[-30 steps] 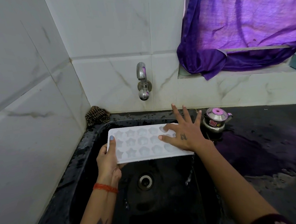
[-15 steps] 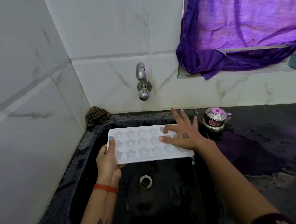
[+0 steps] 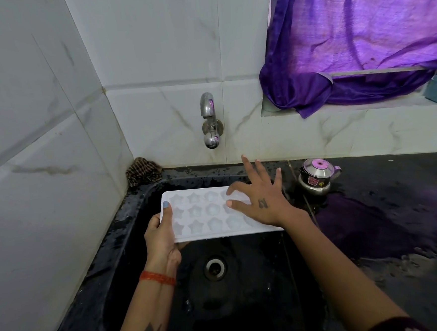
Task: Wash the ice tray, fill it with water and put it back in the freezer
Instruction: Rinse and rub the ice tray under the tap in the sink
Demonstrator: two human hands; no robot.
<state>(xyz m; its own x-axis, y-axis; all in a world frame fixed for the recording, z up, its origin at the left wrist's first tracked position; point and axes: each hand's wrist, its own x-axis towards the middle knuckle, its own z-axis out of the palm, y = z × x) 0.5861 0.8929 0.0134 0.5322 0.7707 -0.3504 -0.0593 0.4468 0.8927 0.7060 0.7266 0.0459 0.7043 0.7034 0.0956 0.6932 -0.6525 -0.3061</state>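
White plastic, the tray (image 3: pixel 210 212) hangs level over the black sink (image 3: pixel 130 249) below a dry tap (image 3: pixel 210 122), left hand (image 3: pixel 161 236) gripping its end, right hand (image 3: pixel 262 201) rubbing flat-fingered across the moulds, so washing seems underway and next needs water running.

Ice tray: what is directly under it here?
Under the ice tray lies the black sink basin; the drain shows just nearer the camera. The left hand's fingers beneath it are hidden.
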